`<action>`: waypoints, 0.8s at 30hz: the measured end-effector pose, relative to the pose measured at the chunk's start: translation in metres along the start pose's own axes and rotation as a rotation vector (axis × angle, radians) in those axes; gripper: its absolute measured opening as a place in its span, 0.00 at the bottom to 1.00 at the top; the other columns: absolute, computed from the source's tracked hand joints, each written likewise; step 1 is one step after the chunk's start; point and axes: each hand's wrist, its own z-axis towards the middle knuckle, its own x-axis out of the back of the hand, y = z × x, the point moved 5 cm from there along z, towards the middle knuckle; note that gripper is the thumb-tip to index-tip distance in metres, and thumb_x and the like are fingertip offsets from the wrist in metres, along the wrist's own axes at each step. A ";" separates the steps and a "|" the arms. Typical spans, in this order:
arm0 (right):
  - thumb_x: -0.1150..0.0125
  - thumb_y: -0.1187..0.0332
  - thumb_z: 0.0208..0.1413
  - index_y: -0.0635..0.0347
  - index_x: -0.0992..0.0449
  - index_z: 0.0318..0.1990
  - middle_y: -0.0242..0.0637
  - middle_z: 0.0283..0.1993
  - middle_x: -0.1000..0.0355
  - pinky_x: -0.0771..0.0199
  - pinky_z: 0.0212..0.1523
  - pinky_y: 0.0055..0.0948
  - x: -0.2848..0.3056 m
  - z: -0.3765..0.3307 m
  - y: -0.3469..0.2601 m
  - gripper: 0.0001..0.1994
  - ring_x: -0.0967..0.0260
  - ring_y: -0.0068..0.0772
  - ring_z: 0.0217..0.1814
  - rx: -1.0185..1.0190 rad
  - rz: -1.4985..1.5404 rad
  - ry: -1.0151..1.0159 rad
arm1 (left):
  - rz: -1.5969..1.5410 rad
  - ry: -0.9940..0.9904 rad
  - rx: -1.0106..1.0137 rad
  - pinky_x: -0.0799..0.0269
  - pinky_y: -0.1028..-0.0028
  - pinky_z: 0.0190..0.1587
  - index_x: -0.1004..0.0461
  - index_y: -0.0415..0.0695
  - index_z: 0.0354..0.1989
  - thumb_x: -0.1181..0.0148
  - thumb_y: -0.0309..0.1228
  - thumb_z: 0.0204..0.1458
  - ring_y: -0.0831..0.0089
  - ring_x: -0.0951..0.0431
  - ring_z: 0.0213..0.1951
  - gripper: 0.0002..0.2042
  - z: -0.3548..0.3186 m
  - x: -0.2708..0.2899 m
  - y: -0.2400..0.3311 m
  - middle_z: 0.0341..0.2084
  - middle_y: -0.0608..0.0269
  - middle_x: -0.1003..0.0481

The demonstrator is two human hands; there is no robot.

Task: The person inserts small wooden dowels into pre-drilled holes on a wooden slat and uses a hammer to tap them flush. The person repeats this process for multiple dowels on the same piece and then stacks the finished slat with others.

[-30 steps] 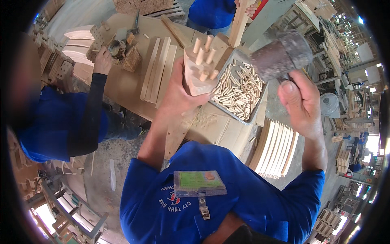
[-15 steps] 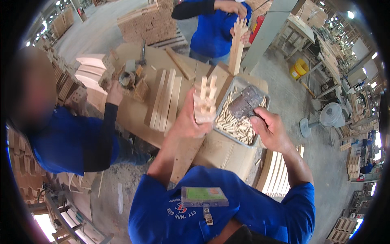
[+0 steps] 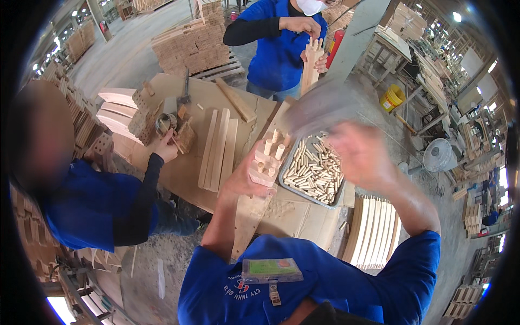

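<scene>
In my left hand a pale wooden piece is gripped, its end facing up. Several wooden dowels stick out of that end at differing heights. My right hand is closed and smeared by motion, raised to the right of the dowels. It holds a dark mallet, whose head is a blur above and right of the piece; its handle cannot be made out. Below the mallet, a grey metal tray full of loose dowels rests on the table, partly covered by my right hand.
Wooden bars and a hammer lie on the cardboard-covered table. At the left a co-worker's hand is by a small pot. Across the table another person holds a doweled piece. Curved slats are stacked at lower right.
My right hand and the mallet have swung up and nearer the dowels, blurring. The piece in my left hand has dropped slightly. More of the tray now shows.
</scene>
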 end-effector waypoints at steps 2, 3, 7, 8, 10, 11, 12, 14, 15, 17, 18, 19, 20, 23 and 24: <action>0.39 0.66 0.69 0.67 0.25 0.43 0.51 0.33 0.27 0.26 0.33 0.39 -0.009 0.001 0.013 0.10 0.28 0.53 0.30 -0.155 0.135 -0.132 | -0.018 -0.016 0.055 0.39 0.67 0.68 0.48 0.40 0.77 0.15 0.31 0.29 0.73 0.36 0.65 0.61 0.001 0.000 0.000 0.64 0.63 0.33; 0.39 0.66 0.69 0.67 0.25 0.44 0.54 0.34 0.27 0.25 0.33 0.40 -0.013 0.002 0.018 0.10 0.27 0.56 0.32 -0.223 0.207 -0.199 | -0.029 -0.009 0.072 0.39 0.67 0.68 0.48 0.41 0.77 0.15 0.31 0.29 0.73 0.36 0.65 0.61 -0.001 0.001 0.000 0.64 0.64 0.33; 0.39 0.65 0.71 0.67 0.25 0.47 0.38 0.29 0.27 0.28 0.29 0.32 0.028 0.006 0.010 0.12 0.27 0.27 0.28 -0.319 0.321 0.064 | -0.005 -0.003 0.080 0.39 0.68 0.67 0.48 0.41 0.77 0.15 0.31 0.29 0.73 0.36 0.65 0.61 -0.005 0.006 -0.002 0.63 0.65 0.33; 0.39 0.63 0.71 0.67 0.24 0.48 0.35 0.29 0.28 0.29 0.29 0.30 0.042 0.011 0.008 0.13 0.29 0.22 0.28 -0.250 0.391 0.189 | 0.007 -0.002 0.080 0.39 0.68 0.67 0.48 0.41 0.76 0.14 0.32 0.29 0.73 0.36 0.65 0.61 -0.006 0.008 -0.004 0.63 0.65 0.33; 0.39 0.61 0.72 0.67 0.24 0.50 0.33 0.29 0.28 0.29 0.29 0.29 0.058 0.016 0.012 0.15 0.30 0.20 0.28 -0.173 0.516 0.329 | 0.011 -0.001 0.084 0.39 0.68 0.67 0.47 0.41 0.76 0.14 0.32 0.28 0.73 0.36 0.65 0.62 -0.006 0.008 -0.007 0.63 0.65 0.33; 0.39 0.61 0.72 0.67 0.24 0.51 0.35 0.29 0.27 0.29 0.29 0.30 0.061 0.016 0.015 0.15 0.28 0.24 0.28 -0.164 0.577 0.337 | 0.005 0.000 0.083 0.38 0.68 0.67 0.47 0.41 0.76 0.14 0.32 0.28 0.73 0.36 0.65 0.62 -0.006 0.009 -0.008 0.64 0.65 0.33; 0.39 0.62 0.71 0.66 0.24 0.51 0.37 0.29 0.26 0.28 0.29 0.33 0.049 0.009 0.019 0.14 0.27 0.29 0.28 -0.124 0.470 0.335 | 0.000 -0.001 0.084 0.38 0.68 0.67 0.47 0.41 0.76 0.14 0.32 0.28 0.73 0.36 0.65 0.62 -0.006 0.010 -0.009 0.64 0.65 0.33; 0.38 0.63 0.70 0.64 0.23 0.51 0.42 0.30 0.25 0.27 0.30 0.37 0.018 -0.001 0.023 0.13 0.25 0.39 0.28 -0.071 0.206 0.228 | -0.005 -0.013 0.085 0.38 0.67 0.67 0.47 0.41 0.76 0.13 0.32 0.28 0.73 0.35 0.66 0.62 -0.005 0.010 -0.011 0.64 0.64 0.33; 0.37 0.63 0.69 0.63 0.23 0.51 0.45 0.31 0.25 0.26 0.30 0.39 -0.002 0.001 0.019 0.12 0.24 0.44 0.29 -0.041 0.060 0.126 | 0.003 -0.014 0.088 0.38 0.67 0.68 0.47 0.40 0.77 0.13 0.31 0.28 0.73 0.35 0.66 0.62 -0.005 0.011 -0.012 0.65 0.64 0.33; 0.36 0.63 0.67 0.60 0.23 0.49 0.49 0.32 0.24 0.26 0.31 0.43 -0.026 0.006 0.019 0.11 0.24 0.50 0.30 -0.095 0.008 -0.266 | 0.041 -0.014 0.091 0.38 0.66 0.68 0.47 0.40 0.77 0.13 0.31 0.28 0.73 0.35 0.66 0.62 -0.001 0.010 -0.015 0.65 0.63 0.33; 0.36 0.63 0.67 0.60 0.23 0.49 0.49 0.32 0.25 0.26 0.30 0.42 -0.020 0.010 0.019 0.11 0.24 0.50 0.29 -0.039 0.009 -0.185 | -0.005 -0.013 0.070 0.38 0.66 0.69 0.47 0.40 0.77 0.13 0.31 0.28 0.73 0.34 0.66 0.62 0.000 0.009 -0.016 0.65 0.63 0.33; 0.36 0.62 0.67 0.59 0.23 0.49 0.50 0.31 0.25 0.27 0.30 0.41 -0.012 0.011 0.020 0.11 0.24 0.49 0.29 0.017 0.010 -0.103 | -0.011 -0.010 0.057 0.38 0.66 0.69 0.48 0.40 0.77 0.14 0.31 0.28 0.73 0.34 0.66 0.62 -0.001 0.011 -0.015 0.66 0.63 0.33; 0.36 0.62 0.67 0.59 0.23 0.49 0.49 0.31 0.26 0.27 0.30 0.40 -0.002 0.012 0.018 0.12 0.25 0.49 0.29 -0.005 0.025 -0.052 | -0.018 -0.007 0.044 0.38 0.66 0.69 0.48 0.40 0.77 0.14 0.30 0.28 0.73 0.34 0.66 0.62 -0.002 0.013 -0.014 0.66 0.63 0.33; 0.37 0.60 0.68 0.60 0.23 0.50 0.49 0.30 0.26 0.28 0.29 0.38 0.038 0.020 0.003 0.13 0.26 0.49 0.28 -0.173 0.169 0.053 | -0.051 0.014 0.014 0.38 0.67 0.69 0.48 0.40 0.77 0.14 0.30 0.28 0.73 0.35 0.67 0.62 -0.002 0.011 -0.012 0.66 0.63 0.33; 0.37 0.60 0.69 0.60 0.24 0.51 0.48 0.30 0.27 0.29 0.29 0.38 0.051 0.022 0.000 0.13 0.27 0.49 0.27 -0.226 0.267 0.116 | -0.060 0.016 0.015 0.38 0.67 0.69 0.49 0.40 0.77 0.15 0.30 0.28 0.73 0.35 0.67 0.62 -0.003 0.010 -0.012 0.66 0.63 0.33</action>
